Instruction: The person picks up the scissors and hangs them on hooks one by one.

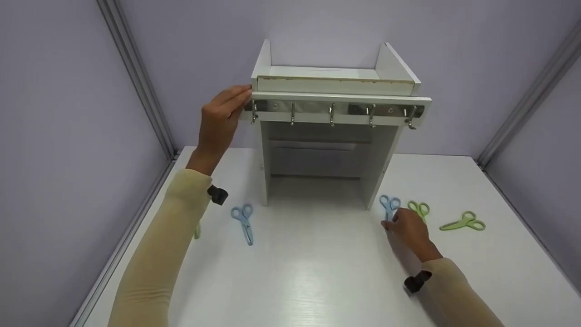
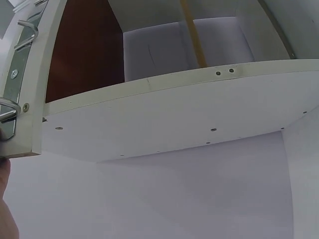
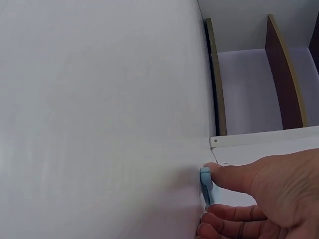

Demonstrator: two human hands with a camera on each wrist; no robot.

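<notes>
Blue scissors (image 1: 389, 205) lie on the desk (image 1: 317, 272) beside the shelf unit's right foot, pinched by the right hand (image 1: 408, 227). Straight fingers of the left hand (image 1: 222, 120) touch the hook rail (image 1: 336, 113) end on the white shelf unit (image 1: 333, 81). Green scissors (image 1: 464, 221) rest nearby.

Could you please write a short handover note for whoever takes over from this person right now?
Left hand rests on the left end of the hook rail on the white shelf unit.
Right hand pinches the blue scissors lying on the table by the unit's right foot.
Another blue pair lies left; two green pairs lie right.
All five hooks are bare; nothing is hung yet.
</notes>
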